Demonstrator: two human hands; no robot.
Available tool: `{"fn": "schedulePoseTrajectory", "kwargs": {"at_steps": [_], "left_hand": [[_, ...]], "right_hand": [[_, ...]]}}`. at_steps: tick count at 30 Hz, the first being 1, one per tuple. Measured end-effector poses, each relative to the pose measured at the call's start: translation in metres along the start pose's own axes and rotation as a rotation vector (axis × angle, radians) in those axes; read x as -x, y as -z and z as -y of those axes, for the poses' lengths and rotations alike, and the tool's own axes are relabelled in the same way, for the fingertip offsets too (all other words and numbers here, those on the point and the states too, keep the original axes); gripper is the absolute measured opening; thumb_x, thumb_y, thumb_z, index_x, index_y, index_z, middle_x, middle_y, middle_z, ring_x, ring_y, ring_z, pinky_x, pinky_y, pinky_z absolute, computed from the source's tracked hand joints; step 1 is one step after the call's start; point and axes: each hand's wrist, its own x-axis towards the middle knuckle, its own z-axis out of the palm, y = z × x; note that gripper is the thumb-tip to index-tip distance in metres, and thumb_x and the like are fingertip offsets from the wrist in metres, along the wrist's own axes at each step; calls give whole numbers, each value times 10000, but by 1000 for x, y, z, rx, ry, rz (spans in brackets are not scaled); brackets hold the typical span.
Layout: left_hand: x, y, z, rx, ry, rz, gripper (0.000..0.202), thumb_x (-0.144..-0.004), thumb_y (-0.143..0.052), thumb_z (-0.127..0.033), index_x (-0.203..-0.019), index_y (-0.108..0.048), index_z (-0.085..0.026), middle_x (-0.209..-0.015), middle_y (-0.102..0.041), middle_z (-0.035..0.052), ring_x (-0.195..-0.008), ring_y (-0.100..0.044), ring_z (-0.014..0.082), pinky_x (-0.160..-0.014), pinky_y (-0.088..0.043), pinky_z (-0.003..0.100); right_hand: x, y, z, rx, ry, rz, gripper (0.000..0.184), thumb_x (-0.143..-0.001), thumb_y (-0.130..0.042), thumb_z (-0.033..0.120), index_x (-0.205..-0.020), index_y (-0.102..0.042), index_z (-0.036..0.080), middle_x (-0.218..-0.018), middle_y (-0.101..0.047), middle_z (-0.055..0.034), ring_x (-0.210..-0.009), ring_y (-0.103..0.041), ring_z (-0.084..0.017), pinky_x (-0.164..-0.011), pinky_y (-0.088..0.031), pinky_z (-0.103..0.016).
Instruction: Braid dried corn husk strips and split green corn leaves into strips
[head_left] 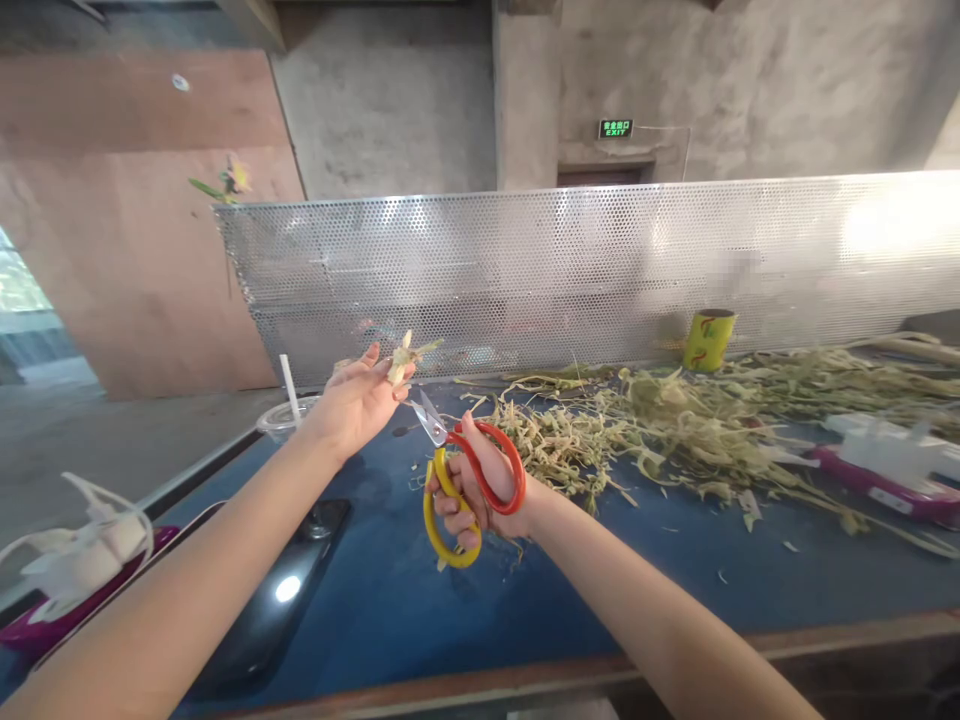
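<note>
Presently, left hand (358,398) grip: grasping pale plant piece (401,364). Right hand (480,487) grip: wrapped around scissors (437,432), blades (429,417) parted, just beside left hand. Both things held above blue tabletop (660,580), left of dried-plant heap (574,440).

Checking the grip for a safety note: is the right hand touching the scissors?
Touching. The head view shows the right hand gripping the scissors, fingers curled around the yellow handle.

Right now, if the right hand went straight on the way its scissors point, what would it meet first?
Likely the left hand or the dried plant piece it holds; the scissors point toward both, though one view leaves depth unclear.
</note>
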Motion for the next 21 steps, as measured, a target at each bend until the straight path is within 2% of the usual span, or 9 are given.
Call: {"fn": "schedulePoseTrajectory", "kwargs": {"at_steps": [7, 14, 17, 21], "left_hand": [[-3, 7, 1, 9, -13, -73, 194, -632, -487, 36, -634, -551, -148, -638, -562, 25, -639, -547, 129, -444, -343, 193], [-5, 17, -1, -25, -31, -131, 200, -641, -484, 35, -629, -538, -157, -647, -554, 25, -616, -538, 120, -439, -334, 191], [-2, 17, -2, -35, -20, -127, 199, -642, -492, 31, -623, -537, -162, -649, -549, 25, -604, -526, 118, -440, -335, 195], [1, 16, -4, -37, -14, -109, 188, -643, -505, 18, -632, -544, -166, -644, -536, 24, -604, -514, 120, -451, -339, 203]], "right_hand": [[-8, 2, 1, 25, -34, -47, 652, -733, -54, 712, -668, -394, 160, -415, -361, 50, -279, -245, -26, -252, -232, -133], [-13, 1, 7, 31, -70, 150, 692, -683, -13, 750, -747, -381, 169, -462, -390, 33, -313, -316, -67, -282, -311, -202], [-12, -2, 9, 25, -65, 130, 693, -683, -3, 748, -758, -376, 169, -465, -391, 31, -315, -315, -72, -298, -318, -215], [-11, -5, 8, -4, -74, 71, 676, -695, 7, 735, -725, -367, 173, -451, -373, 40, -298, -275, -52, -279, -264, -170]]}}
